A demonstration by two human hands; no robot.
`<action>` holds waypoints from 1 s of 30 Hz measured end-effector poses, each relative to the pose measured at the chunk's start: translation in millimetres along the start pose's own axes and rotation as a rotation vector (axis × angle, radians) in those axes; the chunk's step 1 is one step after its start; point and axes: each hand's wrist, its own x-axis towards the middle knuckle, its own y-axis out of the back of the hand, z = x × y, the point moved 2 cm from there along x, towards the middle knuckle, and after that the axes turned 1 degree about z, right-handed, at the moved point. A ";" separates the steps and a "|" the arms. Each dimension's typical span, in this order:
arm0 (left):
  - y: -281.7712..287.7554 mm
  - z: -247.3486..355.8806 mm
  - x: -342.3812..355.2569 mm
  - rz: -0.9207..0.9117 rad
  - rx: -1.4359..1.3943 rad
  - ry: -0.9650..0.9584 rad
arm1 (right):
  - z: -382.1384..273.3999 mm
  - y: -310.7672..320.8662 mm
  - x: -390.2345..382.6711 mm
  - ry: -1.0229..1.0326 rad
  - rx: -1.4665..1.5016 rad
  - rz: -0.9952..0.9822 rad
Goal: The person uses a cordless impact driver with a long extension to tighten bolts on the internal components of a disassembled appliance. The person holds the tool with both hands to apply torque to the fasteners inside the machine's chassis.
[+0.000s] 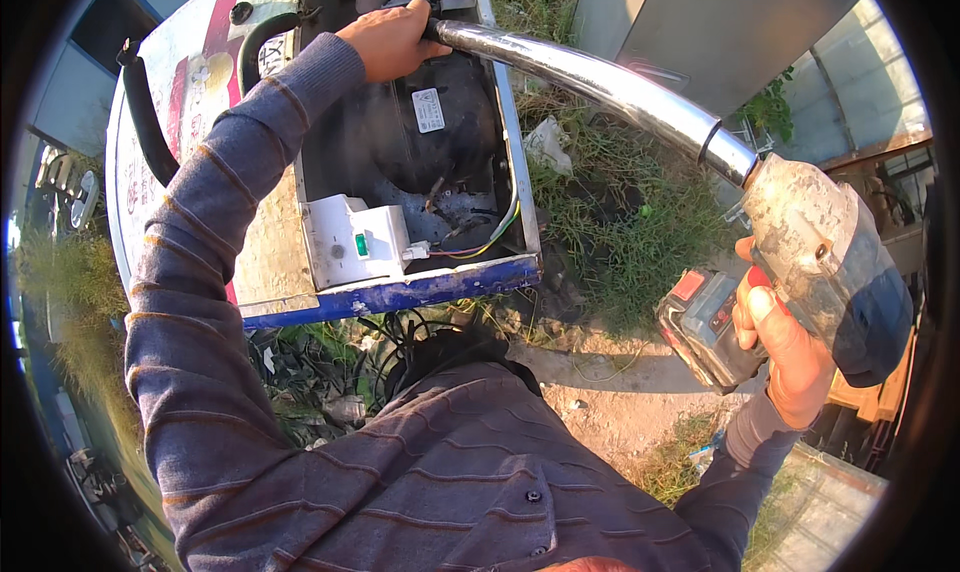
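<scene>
My right hand [785, 337] is wrapped round the grip of a worn cordless impact wrench [825, 242], its battery pack on the near left side. From the wrench's nose a long chrome tube [590, 72] runs up and to the left. My left hand [395, 42] is closed round the dark far end of this tube, over the open bay of a white appliance cabinet [175, 122]. Inside the bay sits a black compressor [440, 137] with a white label. What the tube's tip touches is hidden behind my left hand.
A white plastic box [360, 237] with a green rocker switch is fixed at the bay's near corner, with thin wires leading off. Black foam-covered pipes [148, 117] rise from the cabinet's left. Weeds [650, 232] grow on the right, below a large grey panel [720, 32].
</scene>
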 end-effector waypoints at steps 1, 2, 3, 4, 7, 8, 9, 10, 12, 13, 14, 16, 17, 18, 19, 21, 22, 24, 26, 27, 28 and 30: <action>-2.9 -4.3 4.1 0.008 -0.048 0.009 | -9.1 3.3 8.1 0.072 -0.133 0.020; -6.4 -10.6 7.5 -0.006 -0.075 0.046 | -19.2 5.3 16.0 0.154 -0.285 0.012; -9.9 -16.7 9.8 -0.006 -0.122 0.041 | -27.8 7.0 24.2 0.113 -0.422 0.036; -13.1 -20.9 9.4 0.020 0.012 -0.096 | -38.0 7.0 29.1 0.078 -0.422 0.049; -21.4 -40.1 2.8 0.010 0.196 -0.365 | -74.1 2.6 39.4 0.032 -0.306 0.084; -23.2 -45.3 1.5 0.044 0.189 -0.420 | -86.2 -0.8 42.3 0.080 -0.194 0.035; -25.8 -49.5 1.9 0.067 0.194 -0.433 | -96.0 -1.6 45.6 0.039 -0.180 0.080; -27.9 -52.2 2.6 0.099 0.191 -0.463 | -104.1 -3.3 52.6 0.062 -0.164 0.060; -30.9 -56.6 8.3 0.086 0.169 -0.456 | -113.6 -5.2 67.9 0.070 -0.181 0.103; -31.1 -58.2 11.1 0.086 0.173 -0.452 | -118.1 -3.8 74.1 0.065 -0.195 0.142; -31.4 -59.2 14.4 0.059 0.114 -0.426 | -124.8 -0.5 82.7 0.029 -0.208 0.122; -31.6 -60.4 21.4 0.006 0.031 -0.356 | -141.2 6.3 96.9 -0.039 -0.272 0.070; -30.8 -60.2 21.2 0.029 0.140 -0.455 | -145.7 6.4 103.9 -0.092 -0.237 0.048; -31.0 -60.7 22.6 0.020 0.111 -0.454 | -153.0 4.2 115.9 -0.030 -0.294 0.011; -32.6 -61.5 24.2 -0.013 0.098 -0.432 | -158.8 1.1 124.0 -0.035 -0.258 -0.009; -37.1 -63.2 25.8 -0.037 0.084 -0.406 | -178.8 -1.0 128.8 0.116 -0.141 -0.122; -40.0 -63.7 26.8 -0.024 0.082 -0.399 | -189.0 -2.6 130.4 0.185 -0.078 -0.185; -44.9 -65.8 27.7 0.013 0.086 -0.406 | -191.7 -11.6 143.0 0.364 -0.124 -0.091; -48.2 -67.3 31.2 0.043 0.109 -0.425 | -192.8 -20.9 156.7 0.539 -0.168 0.002; -49.4 -68.0 32.9 0.032 0.078 -0.421 | -195.1 -22.7 161.0 0.626 -0.189 0.053; -50.4 -68.6 34.4 0.004 0.062 -0.403 | -200.7 -19.5 165.7 0.572 -0.252 0.056; -50.0 -68.6 36.5 -0.027 0.021 -0.354 | -215.0 -11.9 173.3 0.464 -0.383 0.054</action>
